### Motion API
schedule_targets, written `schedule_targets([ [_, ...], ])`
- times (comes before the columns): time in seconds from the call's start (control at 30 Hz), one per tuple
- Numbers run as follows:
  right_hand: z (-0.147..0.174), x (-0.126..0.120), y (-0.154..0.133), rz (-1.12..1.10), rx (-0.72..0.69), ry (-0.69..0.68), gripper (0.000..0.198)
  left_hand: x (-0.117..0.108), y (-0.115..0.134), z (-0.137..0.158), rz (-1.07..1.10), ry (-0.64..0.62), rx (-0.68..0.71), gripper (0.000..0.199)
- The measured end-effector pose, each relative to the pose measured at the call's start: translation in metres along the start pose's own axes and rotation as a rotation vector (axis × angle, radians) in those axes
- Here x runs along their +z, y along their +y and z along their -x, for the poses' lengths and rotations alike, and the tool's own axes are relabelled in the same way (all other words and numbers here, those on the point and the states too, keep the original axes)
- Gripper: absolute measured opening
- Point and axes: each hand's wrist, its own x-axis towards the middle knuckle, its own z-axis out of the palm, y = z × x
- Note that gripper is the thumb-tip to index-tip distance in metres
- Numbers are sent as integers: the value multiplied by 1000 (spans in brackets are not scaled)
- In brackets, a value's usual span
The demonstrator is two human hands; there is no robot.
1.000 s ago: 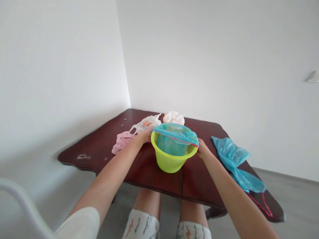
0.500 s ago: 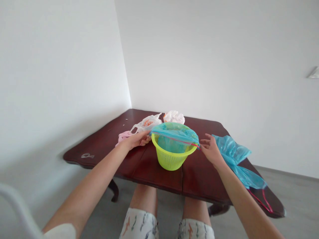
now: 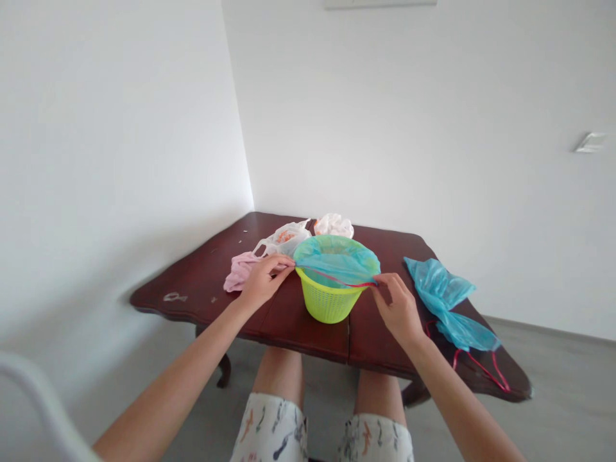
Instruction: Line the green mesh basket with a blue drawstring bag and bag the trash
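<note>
A yellow-green perforated plastic basket [image 3: 328, 305] stands upright on the dark red wooden table [image 3: 308, 333]. A blue drawstring garbage bag [image 3: 337, 260] lines its inside, and the bag's mouth with a red drawstring stretches across the near rim. At the left of the rim, my left hand [image 3: 267, 276] pinches the bag's edge between thumb and fingers. My right hand [image 3: 397, 305] pinches the bag and its red string at the right of the rim. Its fingertips are close against the basket.
A second blue bag [image 3: 447, 295] with red strings lies at the table's right side. Behind the basket are a white plastic bag with orange print [image 3: 286, 237] and a crumpled white bag [image 3: 334, 224]. A pink cloth [image 3: 239, 271] lies beside my left hand. Walls meet behind the table.
The bag's near edge has come down from above the basket toward the near rim. My right hand has moved inward, left, closer to the basket. My left hand's grip sits slightly lower.
</note>
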Motion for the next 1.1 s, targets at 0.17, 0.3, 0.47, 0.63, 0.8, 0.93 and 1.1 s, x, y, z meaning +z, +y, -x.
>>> schedule_targets([
  [0.17,11,5,1,106,-41,-74,26,7,2,12,13,-26,16,24],
  [0.3,23,9,2,164,-152,-130,39,8,8,17,-29,-63,81,23],
  [0.47,26,12,0,241,-274,-191,59,9,18,15,-72,35,142,20],
  [0.63,26,17,0,306,-333,-302,75,11,22,15,-13,-22,103,26],
  [0.8,28,22,0,362,-363,-350,86,18,18,24,-9,82,95,28],
  [0.93,28,21,-2,376,-393,-366,90,22,16,28,-35,58,93,18],
  [1.1,24,14,-5,392,-355,-383,98,21,15,37,-95,-23,112,15],
])
